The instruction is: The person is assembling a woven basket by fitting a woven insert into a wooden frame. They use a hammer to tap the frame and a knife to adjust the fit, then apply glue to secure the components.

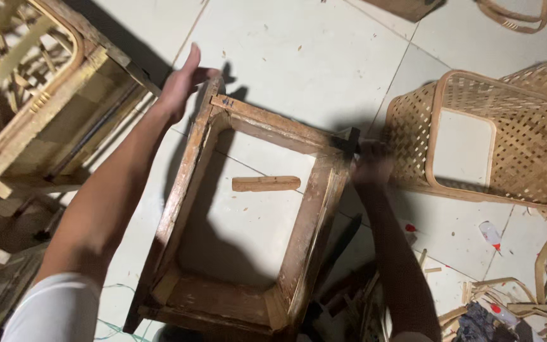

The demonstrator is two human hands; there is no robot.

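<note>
A square wooden frame [248, 215], worn and stained dark brown, stands on the pale tiled floor [299, 57] between the person's two arms, its open middle showing the tiles below. The left hand [182, 82] rests at the frame's far left corner, fingers straight and spread flat, gripping nothing. The right hand [370, 166] sits in shadow at the far right corner, beside a small dark block there; whether it is closed around the corner or only pressed against it, I cannot tell. A short loose wooden stick [266, 183] lies on the floor inside the frame, touching none of its sides.

Just right of the frame lies a woven bamboo basket [495, 139], tipped on its side, its weave and rim complete. A larger cane frame [20, 82] leans at far left. Bamboo strips [527, 285] are scattered at lower right.

As far as can be judged, the work with the frame is at an early point: nothing is woven or fitted onto it, while one basket looks finished.
</note>
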